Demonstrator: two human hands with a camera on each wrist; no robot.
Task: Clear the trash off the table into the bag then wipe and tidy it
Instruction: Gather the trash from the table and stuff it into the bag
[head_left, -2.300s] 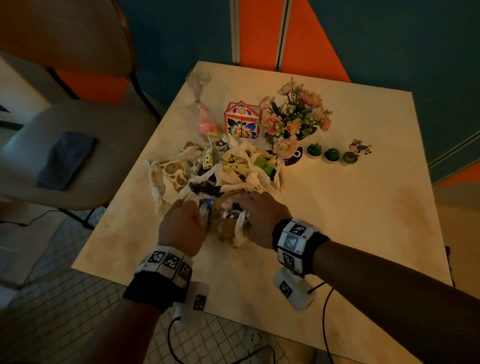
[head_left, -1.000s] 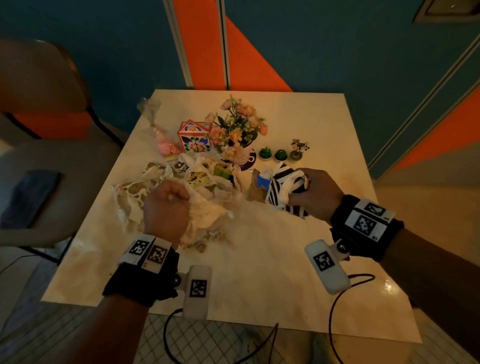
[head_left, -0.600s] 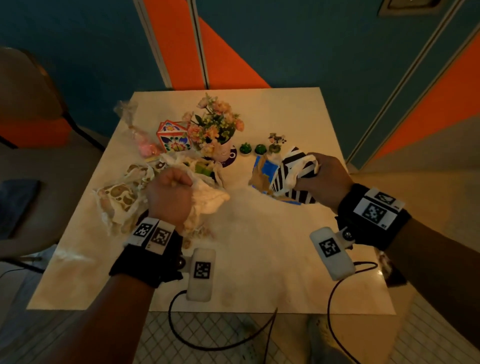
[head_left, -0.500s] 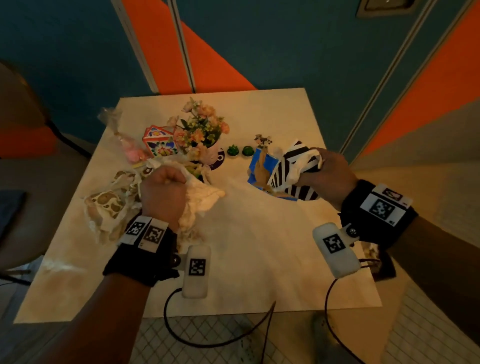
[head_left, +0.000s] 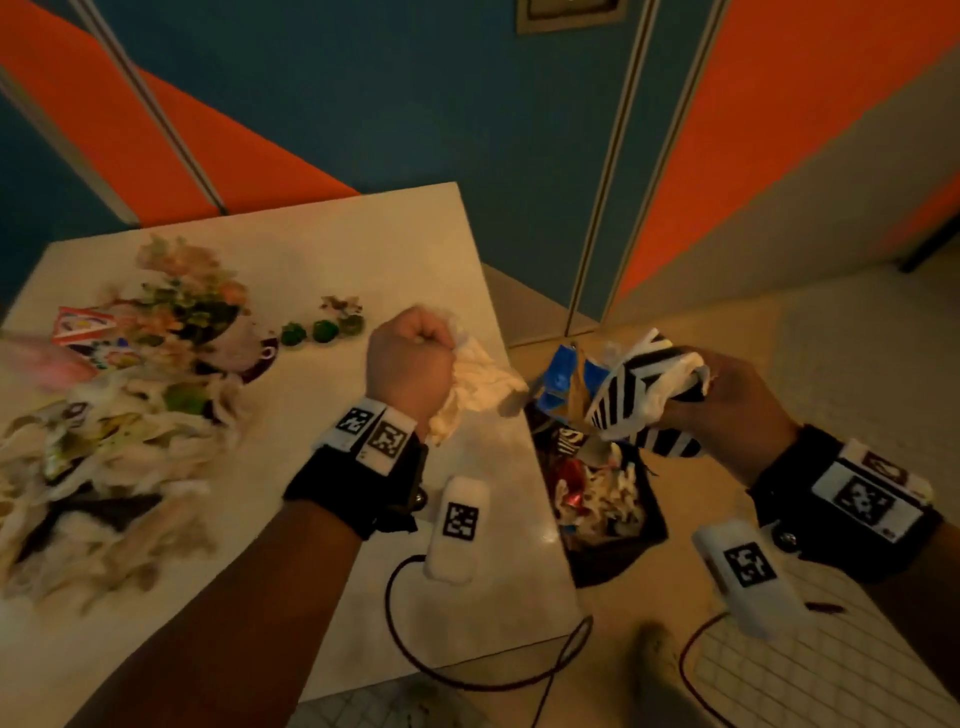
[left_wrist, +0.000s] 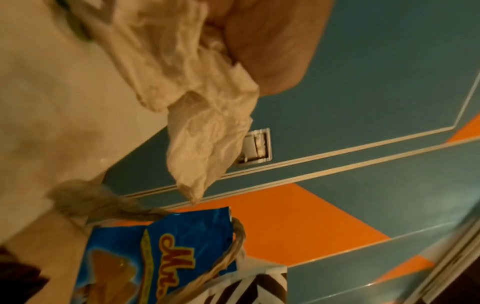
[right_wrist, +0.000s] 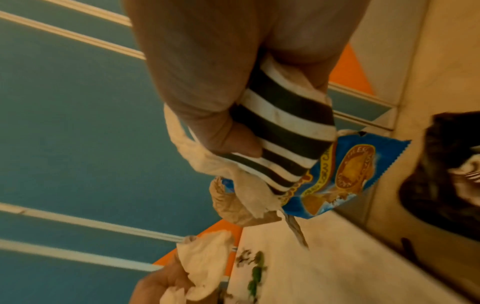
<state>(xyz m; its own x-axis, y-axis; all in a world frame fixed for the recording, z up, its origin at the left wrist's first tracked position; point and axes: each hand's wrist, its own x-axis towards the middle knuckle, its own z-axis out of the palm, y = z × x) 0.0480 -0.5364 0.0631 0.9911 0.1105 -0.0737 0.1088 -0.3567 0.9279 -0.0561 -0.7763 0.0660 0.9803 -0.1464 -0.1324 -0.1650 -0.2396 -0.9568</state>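
Observation:
My left hand (head_left: 410, 358) grips a wad of crumpled white tissue (head_left: 478, 384) above the table's right edge; that tissue (left_wrist: 187, 86) hangs from my fist in the left wrist view. My right hand (head_left: 727, 405) holds a bundle past the table edge: a black-and-white striped wrapper (head_left: 639, 395), a blue snack packet (head_left: 561, 379) and tissue. The striped wrapper (right_wrist: 280, 131) and blue packet (right_wrist: 342, 176) show in the right wrist view. Below the bundle on the floor stands a dark trash bag (head_left: 623, 551) with wrappers inside. A heap of tissues and wrappers (head_left: 104, 457) lies on the table's left side.
On the cream table (head_left: 322, 249) stand a flower pot (head_left: 192, 312), a small painted house box (head_left: 83, 327) and three tiny green plants (head_left: 322, 330). Blue and orange wall panels rise behind. Cables hang by the table's near edge, and my foot (head_left: 654, 649) is on the floor.
Both hands have moved right with their loads: the right bundle now hangs beyond the table edge over the trash bag, and the left fist of tissue has reached the table's right edge.

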